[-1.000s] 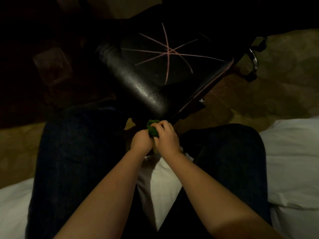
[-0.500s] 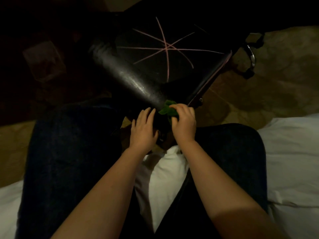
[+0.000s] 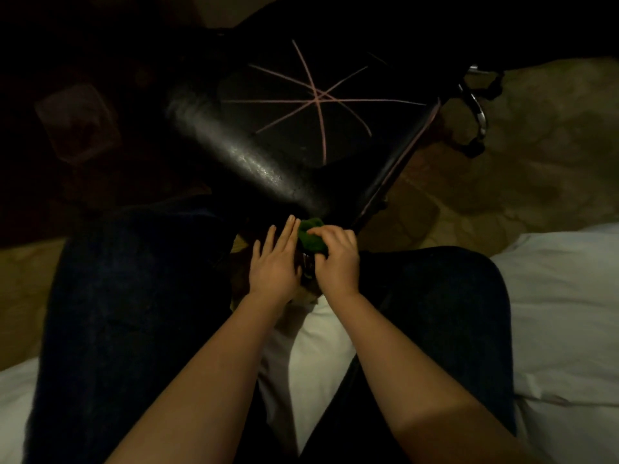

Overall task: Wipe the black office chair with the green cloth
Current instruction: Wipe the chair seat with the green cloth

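The right hand [image 3: 335, 259] holds the green cloth [image 3: 308, 236] bunched under curled fingers; the left hand [image 3: 275, 262], at its 9 o'clock, lies flat, fingers straight. The black office chair [image 3: 268, 162] is at 12 o'clock. I would press firmly and follow the seat edge slowly.

Glossy black office chair [image 3: 268, 162], fuzzy green cloth [image 3: 310, 237].
The seat has a smooth, leather-like skin, shiniest along its rolled front edge and crossed by thin pink lines. The cloth looks matt and nubbly. At two o'clock from the seat a bare metal bar [image 3: 481, 115] gleams. The bed sheet [image 3: 562, 313] is plain white matt fabric; the trousers [image 3: 134, 296] are dark denim.
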{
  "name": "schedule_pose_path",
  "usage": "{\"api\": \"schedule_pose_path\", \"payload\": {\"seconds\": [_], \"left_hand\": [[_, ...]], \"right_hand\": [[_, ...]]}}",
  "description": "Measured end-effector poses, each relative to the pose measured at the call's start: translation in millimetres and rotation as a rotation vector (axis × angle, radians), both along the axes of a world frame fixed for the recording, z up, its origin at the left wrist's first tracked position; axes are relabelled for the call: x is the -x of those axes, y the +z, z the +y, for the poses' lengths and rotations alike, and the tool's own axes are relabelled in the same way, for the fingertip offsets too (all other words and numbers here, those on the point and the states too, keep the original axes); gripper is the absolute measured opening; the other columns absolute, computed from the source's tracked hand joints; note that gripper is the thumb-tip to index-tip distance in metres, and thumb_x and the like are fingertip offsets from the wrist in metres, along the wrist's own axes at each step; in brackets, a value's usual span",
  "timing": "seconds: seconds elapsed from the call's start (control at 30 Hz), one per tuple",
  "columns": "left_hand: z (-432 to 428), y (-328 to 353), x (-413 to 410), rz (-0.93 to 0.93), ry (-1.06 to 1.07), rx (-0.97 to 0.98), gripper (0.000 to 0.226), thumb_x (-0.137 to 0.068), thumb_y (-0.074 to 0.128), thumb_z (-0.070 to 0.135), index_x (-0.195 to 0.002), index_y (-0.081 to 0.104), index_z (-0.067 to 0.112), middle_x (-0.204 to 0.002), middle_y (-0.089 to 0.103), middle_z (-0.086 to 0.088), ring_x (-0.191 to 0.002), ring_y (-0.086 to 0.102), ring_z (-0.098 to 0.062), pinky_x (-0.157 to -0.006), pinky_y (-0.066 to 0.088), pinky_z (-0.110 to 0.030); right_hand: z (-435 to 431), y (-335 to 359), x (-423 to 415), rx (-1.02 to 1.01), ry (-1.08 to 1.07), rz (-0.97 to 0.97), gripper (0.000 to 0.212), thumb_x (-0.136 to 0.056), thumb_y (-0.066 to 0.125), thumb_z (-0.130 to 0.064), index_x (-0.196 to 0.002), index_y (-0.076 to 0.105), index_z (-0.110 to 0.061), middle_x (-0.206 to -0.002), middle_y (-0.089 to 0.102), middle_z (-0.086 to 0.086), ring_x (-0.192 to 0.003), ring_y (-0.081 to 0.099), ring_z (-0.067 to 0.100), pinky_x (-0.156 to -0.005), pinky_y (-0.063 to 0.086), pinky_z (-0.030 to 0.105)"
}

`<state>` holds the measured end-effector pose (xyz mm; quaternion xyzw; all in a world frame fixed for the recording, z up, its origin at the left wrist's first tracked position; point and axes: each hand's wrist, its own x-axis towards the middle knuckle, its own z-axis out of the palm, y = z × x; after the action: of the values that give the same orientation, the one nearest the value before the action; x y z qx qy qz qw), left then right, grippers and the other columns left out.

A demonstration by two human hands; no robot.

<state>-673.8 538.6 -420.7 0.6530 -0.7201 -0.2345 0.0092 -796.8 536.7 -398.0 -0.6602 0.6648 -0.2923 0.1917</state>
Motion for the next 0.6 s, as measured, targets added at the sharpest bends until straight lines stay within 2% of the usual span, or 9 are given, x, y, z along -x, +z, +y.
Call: {"api": "schedule_pose_path", "payload": {"seconds": [0.1,0.2,0.3,0.43,0.6], "left_hand": [[0.2,-1.3,-4.8,-0.041,0.018,0.013,0.082,-0.096,0.047,0.029,-0.155,-0.009,0.026,-0.162,-0.016,0.013,-0.151,-0.006,-0.023,-0.120,0.009,-0.047],[-0.7,-0.2,-9.6,-0.073,0.041,0.014,0.083,-0.096,0.047,0.030,-0.155,-0.011,0.027,-0.162,-0.016,0.013,-0.150,-0.010,-0.026,-0.120,0.006,-0.049],[-2.1,2.7,-13.8,-0.079,0.056,0.004,0.084,-0.095,0.048,0.031,-0.155,-0.010,0.029,-0.162,-0.014,0.014,-0.150,-0.010,-0.027,-0.120,0.005,-0.050],[-0.5,3.7,-15.4,-0.074,0.067,0.017,0.083,-0.095,0.048,0.030,-0.155,-0.010,0.029,-0.162,-0.013,0.015,-0.150,-0.009,-0.027,-0.120,0.005,-0.050],[-2.7,6.5,-12.2,-0.063,0.089,0.000,0.082,-0.095,0.047,0.029,-0.156,-0.008,0.028,-0.162,-0.012,0.014,-0.150,-0.008,-0.024,-0.120,0.004,-0.052]], "right_hand": [[-1.9,0.2,-0.7,0.000,0.100,0.037,0.046,-0.067,0.060,0.014,-0.106,0.072,-0.008,-0.107,0.067,0.005,-0.099,0.055,0.027,-0.089,0.047,0.031],[-9.5,3.3,5.3,0.040,0.117,0.038,0.048,-0.064,0.059,0.013,-0.105,0.070,-0.009,-0.106,0.066,0.004,-0.099,0.053,0.025,-0.090,0.045,0.028],[-22.9,4.7,18.8,0.079,0.020,0.019,0.048,-0.065,0.057,0.012,-0.106,0.068,-0.009,-0.108,0.064,0.005,-0.100,0.050,0.023,-0.091,0.038,0.023],[-37.5,4.4,36.5,0.046,-0.187,-0.055,0.039,-0.077,0.061,0.011,-0.108,0.066,-0.010,-0.109,0.064,0.004,-0.103,0.049,0.019,-0.087,0.033,0.016],[-32.2,4.9,28.8,0.029,-0.207,-0.087,0.039,-0.076,0.061,0.012,-0.108,0.066,-0.010,-0.107,0.065,0.004,-0.104,0.050,0.022,-0.087,0.029,0.011]]}}
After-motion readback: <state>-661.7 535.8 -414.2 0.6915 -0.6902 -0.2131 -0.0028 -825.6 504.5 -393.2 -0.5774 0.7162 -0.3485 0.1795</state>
